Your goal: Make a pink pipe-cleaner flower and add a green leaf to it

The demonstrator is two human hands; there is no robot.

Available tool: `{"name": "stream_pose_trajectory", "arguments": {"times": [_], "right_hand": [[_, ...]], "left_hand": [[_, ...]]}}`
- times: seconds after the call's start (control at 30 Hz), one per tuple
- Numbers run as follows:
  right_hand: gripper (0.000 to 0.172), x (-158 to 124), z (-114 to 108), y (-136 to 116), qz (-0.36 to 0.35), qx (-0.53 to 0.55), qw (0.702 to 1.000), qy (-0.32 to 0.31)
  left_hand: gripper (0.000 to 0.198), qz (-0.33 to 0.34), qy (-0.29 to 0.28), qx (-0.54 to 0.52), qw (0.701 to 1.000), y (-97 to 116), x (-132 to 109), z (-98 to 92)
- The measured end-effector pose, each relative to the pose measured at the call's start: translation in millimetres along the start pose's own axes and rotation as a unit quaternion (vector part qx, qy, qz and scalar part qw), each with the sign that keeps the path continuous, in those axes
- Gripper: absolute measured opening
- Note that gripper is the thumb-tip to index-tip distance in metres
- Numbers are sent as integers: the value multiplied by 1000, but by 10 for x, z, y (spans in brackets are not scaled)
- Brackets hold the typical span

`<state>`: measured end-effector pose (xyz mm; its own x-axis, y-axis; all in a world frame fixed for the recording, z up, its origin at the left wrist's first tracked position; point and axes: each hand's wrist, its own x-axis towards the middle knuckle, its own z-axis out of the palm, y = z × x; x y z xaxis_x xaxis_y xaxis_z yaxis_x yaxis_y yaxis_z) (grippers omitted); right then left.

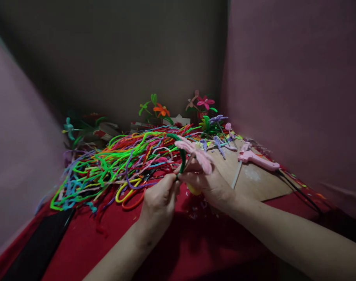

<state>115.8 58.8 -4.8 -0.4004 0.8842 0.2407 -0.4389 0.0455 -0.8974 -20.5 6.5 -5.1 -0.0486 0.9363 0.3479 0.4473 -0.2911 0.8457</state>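
Note:
In front of me is a pink pipe-cleaner flower, tilted to the right, with a dark green pipe-cleaner leaf curving up beside it. My left hand is closed, its thumb and fingertips pinching the low end of the green piece. Just to the right, my right hand is closed around the flower's stem beneath the petals. Both hands' fingertips nearly meet, and the exact join is hidden. Something yellow shows under my right hand; I cannot make out what it is.
A heap of colourful pipe cleaners covers the left and middle. Scissors with yellow and red handles lie at its front. At right, a pink glue gun rests on brown cardboard. Finished flowers stand along the back.

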Motion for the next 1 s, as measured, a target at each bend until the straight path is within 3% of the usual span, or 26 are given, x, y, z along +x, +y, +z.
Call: {"name": "stream_pose_trajectory", "arguments": {"times": [0.1,0.23,0.33,0.5,0.57,0.63,0.7,0.77,0.83,0.9,1.0], "right_hand": [[32,-1,13,-64,-36,-21,999,-26],[20,-15,-36,-83,-14,-34,997,-66],[18,12,-97,-52,11,-8,997,-79],[19,38,-137,-9,73,50,984,-154],[22,21,-129,3,81,61,982,-157],[22,12,-111,18,77,70,985,-136],[17,31,-81,37,67,83,988,-112],[12,84,-34,60,56,101,989,-88],[11,155,28,81,49,113,990,-67],[12,217,92,100,42,115,991,-54],[14,271,130,131,43,100,991,-83]], "left_hand": [[19,-74,-18,-87,993,11,3,12],[26,-189,-77,-265,942,85,51,-22],[28,-217,-141,-346,902,97,80,-82],[19,-264,-280,-410,827,8,90,-193],[19,-261,-310,-420,812,-18,93,-207],[21,-246,-304,-406,826,-13,103,-198],[23,-207,-254,-344,880,18,118,-172],[22,-143,-161,-246,945,53,130,-141],[17,-85,-58,-161,982,65,136,-117],[15,-64,9,-135,989,44,144,-106],[20,-85,3,-196,977,-16,165,-115]]}}
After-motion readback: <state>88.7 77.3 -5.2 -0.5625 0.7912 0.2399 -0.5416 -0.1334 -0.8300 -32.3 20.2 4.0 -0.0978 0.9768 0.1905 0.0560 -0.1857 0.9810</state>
